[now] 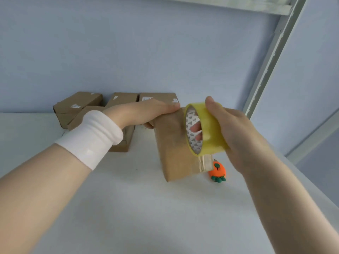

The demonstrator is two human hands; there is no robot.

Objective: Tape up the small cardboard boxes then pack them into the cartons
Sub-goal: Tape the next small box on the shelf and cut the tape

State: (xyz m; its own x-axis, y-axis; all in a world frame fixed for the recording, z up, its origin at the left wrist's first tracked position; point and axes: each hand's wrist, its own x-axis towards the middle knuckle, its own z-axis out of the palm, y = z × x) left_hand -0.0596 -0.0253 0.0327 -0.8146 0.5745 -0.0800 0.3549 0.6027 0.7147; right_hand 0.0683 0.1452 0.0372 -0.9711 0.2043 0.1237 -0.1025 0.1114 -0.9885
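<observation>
My left hand (pixel 146 110) grips the far end of a small brown cardboard box (pixel 174 151) and holds it tilted above the white table. My right hand (pixel 231 132) grips a roll of clear yellowish tape (pixel 207 129) against the box's right side, fingers through the core. A strip of tape runs from the roll down onto the box's near right corner. Several more small cardboard boxes (pixel 78 105) lie against the back wall, partly hidden behind my left arm.
A small orange carrot-shaped cutter (pixel 217 171) lies on the white table (pixel 146 208) just right of the held box. A metal shelf upright (pixel 271 57) rises at the right. A blue wall stands behind the table.
</observation>
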